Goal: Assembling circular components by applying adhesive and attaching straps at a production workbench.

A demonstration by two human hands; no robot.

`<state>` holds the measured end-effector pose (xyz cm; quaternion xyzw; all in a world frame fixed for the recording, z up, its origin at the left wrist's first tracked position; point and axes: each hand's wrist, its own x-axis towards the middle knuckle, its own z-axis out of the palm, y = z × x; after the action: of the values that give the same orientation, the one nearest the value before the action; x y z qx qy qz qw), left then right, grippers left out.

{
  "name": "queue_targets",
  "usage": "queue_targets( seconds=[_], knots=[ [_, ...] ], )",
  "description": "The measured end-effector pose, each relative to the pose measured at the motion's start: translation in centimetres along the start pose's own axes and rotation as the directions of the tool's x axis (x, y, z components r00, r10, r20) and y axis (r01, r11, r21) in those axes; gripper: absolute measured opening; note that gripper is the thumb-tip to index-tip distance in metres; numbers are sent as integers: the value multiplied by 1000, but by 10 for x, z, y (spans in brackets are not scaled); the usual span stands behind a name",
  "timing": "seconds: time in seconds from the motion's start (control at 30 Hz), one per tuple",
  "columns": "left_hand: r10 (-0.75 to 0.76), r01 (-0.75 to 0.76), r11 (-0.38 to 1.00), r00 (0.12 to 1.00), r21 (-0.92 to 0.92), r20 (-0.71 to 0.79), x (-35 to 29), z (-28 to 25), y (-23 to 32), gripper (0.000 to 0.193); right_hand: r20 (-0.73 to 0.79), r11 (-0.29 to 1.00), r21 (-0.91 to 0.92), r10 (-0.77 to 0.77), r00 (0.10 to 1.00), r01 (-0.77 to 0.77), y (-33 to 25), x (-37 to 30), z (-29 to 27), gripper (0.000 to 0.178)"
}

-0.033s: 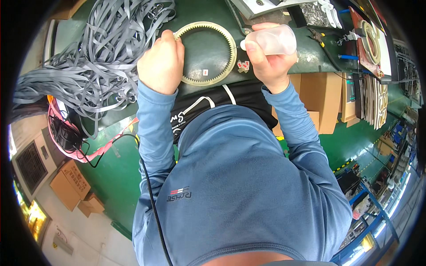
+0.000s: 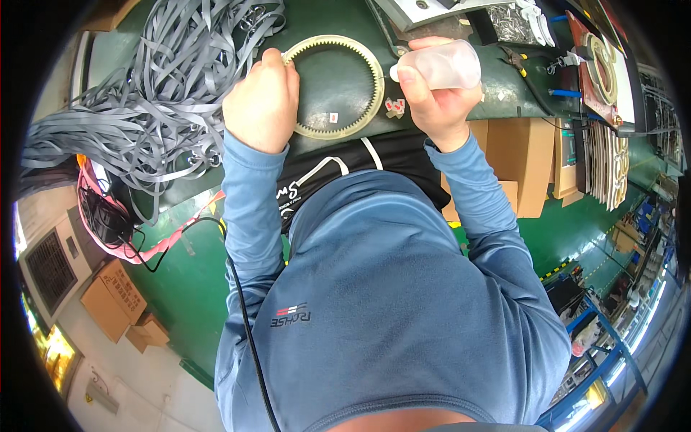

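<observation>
My left hand (image 2: 260,106) is closed on the left side of a cream-coloured internal ring gear (image 2: 366,119), whose teeth line its inner edge. The ring is over the green bench top. In my right hand (image 2: 443,109) I grip a translucent squeeze bottle (image 2: 458,65), tipped sideways. Its white nozzle (image 2: 394,73) points left at the ring's right side; whether a thin tip touches the teeth is too small to tell. Small red-and-white pieces (image 2: 395,107) lie just right of the ring. One more little tag (image 2: 333,117) shows within the ring's opening.
A heap of grey straps (image 2: 173,108) with metal clips covers the bench's left. Pliers (image 2: 514,61) and a box of small metal parts (image 2: 509,23) are at the right. A black bag (image 2: 403,158) lies along the near edge, beside a cardboard box (image 2: 531,162).
</observation>
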<state>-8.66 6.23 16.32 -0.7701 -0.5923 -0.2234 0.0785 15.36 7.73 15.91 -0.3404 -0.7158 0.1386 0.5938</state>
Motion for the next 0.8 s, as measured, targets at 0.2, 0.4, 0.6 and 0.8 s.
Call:
queue_targets(
  seconds=[0.2,0.4,0.6,0.8],
  knots=[
    [16,-16,1000,999,1,-27,0,0,0,18,-17,1000,-14,-22,1000,22,1,3,2,16],
    [52,-53,999,995,-7,-80,2,1,-1,16,-48,993,24,-111,993,112,-2,8,5,12],
    [56,-56,998,995,-1,-88,3,2,-2,16,4,995,-18,-96,995,96,-3,8,2,11],
    [-3,3,1000,1000,-22,-14,2,-1,1,17,-199,990,-71,-133,971,121,-11,10,-2,13]
  ],
)
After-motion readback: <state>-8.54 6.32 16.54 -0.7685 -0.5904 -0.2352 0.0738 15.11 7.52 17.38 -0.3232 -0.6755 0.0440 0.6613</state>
